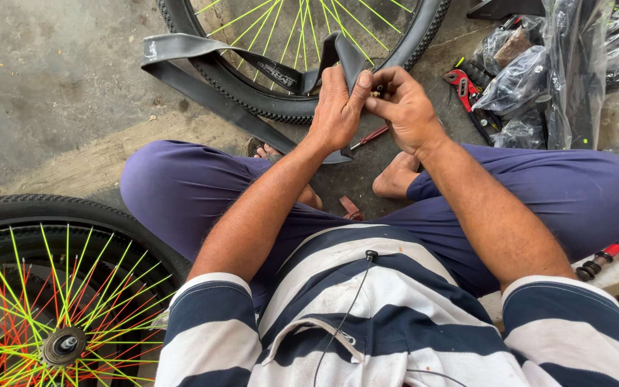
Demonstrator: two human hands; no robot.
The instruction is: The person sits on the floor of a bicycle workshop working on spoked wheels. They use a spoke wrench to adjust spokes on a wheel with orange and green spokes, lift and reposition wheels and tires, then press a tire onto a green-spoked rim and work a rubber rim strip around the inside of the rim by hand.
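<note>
Left hand (337,107) is closed around a slack black inner tube (202,89), thumb up, pinching the fold near the valve. Right hand (404,107) has its fingertips pressed together on a small brass-coloured bit at the same spot, likely the valve stem or its cap; too small to tell which.

Tube sits above the person's crossed legs. One loop trails left over the concrete floor (51,86), the other end runs up across the far wheel (302,50).

Progress, as a judgement: tube is out of the tyre and fully flat, so removal looks done. Valve work is in hand. Nothing shows refitting or inflation started.

Around it: red-handled screwdriver (371,135) on the floor just under the hands, red pliers (461,86) to the right beside clear plastic bags (524,79). Second wheel with neon yellow and orange spokes (59,287) lies near the left knee, well apart from the tube.
</note>
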